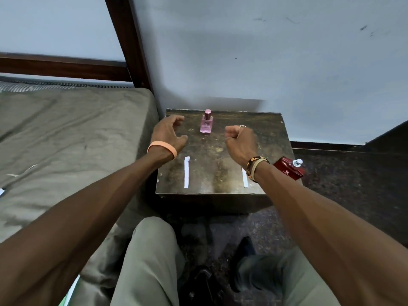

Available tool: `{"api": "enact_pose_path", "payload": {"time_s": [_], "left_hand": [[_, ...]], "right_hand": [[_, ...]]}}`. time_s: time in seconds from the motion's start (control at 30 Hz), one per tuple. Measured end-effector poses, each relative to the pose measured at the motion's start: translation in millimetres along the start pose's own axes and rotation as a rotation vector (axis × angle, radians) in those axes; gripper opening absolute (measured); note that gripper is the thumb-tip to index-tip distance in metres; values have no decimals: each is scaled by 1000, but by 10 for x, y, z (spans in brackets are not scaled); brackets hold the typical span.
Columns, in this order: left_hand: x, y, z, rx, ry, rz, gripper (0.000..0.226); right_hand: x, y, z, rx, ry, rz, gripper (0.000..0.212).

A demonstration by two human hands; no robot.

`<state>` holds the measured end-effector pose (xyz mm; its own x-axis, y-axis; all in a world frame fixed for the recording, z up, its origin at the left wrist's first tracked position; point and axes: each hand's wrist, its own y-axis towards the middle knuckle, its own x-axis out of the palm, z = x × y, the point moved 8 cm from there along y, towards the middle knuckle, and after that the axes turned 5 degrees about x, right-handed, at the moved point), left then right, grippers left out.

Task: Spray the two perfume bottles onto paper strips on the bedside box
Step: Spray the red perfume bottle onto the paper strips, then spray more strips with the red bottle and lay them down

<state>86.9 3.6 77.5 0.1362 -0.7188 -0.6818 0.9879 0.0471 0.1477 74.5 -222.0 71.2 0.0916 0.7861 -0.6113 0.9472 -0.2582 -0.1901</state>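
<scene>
The box (220,155) had a worn, mottled dark surface, bare at its centre; the bed (66,129) lay close at 9 o'clock; the wall (242,62) at 12. The pink bottle (206,124) stood upright near the 12 o'clock edge; the red bottle (287,170) lay tilted at the 3 o'clock edge, silver nozzle toward 3. The left strip (187,172) and right strip (245,180), flat white paper, ran 6-to-12 near the front edge. The left hand (169,134) hovered loosely clawed, empty; the right hand (240,140) was fisted, empty.

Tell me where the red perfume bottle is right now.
Head view, right side: the red perfume bottle lies tipped over at the right edge of the bedside box, toward its near corner, just right of the right paper strip.
</scene>
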Motion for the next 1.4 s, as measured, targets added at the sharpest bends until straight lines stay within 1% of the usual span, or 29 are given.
{"api": "enact_pose_path", "payload": {"time_s": [0.13, 0.23, 0.37, 0.57, 0.7, 0.73, 0.83, 0.9, 0.97, 1.03, 1.13, 1.27, 1.4], "left_hand": [[307, -24, 580, 73, 18, -89, 31], [642, -145, 917, 116, 30, -189, 26], [1046, -308, 1120, 133, 50, -286, 21], [1570, -463, 980, 76, 126, -382, 19], [1846, -516, 826, 44, 135, -428, 23], [1904, -516, 799, 42, 141, -435, 23], [2031, -520, 746, 46, 180, -464, 21], [2082, -513, 713, 48, 219, -470, 13], [2105, -510, 677, 46, 250, -460, 14], [2116, -505, 639, 27, 230, -443, 13], [2113, -499, 600, -21, 167, -419, 24], [2129, -482, 552, -73, 112, -428, 15], [2150, -466, 511, -104, 18, -438, 11]], "right_hand": [[-418, -123, 88, -15, -24, 57, 40], [-646, -192, 229, 4, -27, 98, 36], [-693, -268, 448, 31, -21, 63, 36], [-487, -320, 903, 130, 14, -14, 37], [-371, -300, 1186, 188, 56, -5, 17], [-350, -287, 1235, 199, 71, -2, 15], [-301, -254, 1349, 228, 91, 2, 29], [-274, -234, 1424, 243, 92, 1, 31], [-261, -226, 1484, 255, 114, 6, 31], [-253, -200, 1526, 257, 121, 15, 30], [-246, -170, 1537, 249, 123, 19, 28], [-231, -150, 1510, 230, 111, 19, 28], [-222, -159, 1470, 198, 96, 23, 31]]}}
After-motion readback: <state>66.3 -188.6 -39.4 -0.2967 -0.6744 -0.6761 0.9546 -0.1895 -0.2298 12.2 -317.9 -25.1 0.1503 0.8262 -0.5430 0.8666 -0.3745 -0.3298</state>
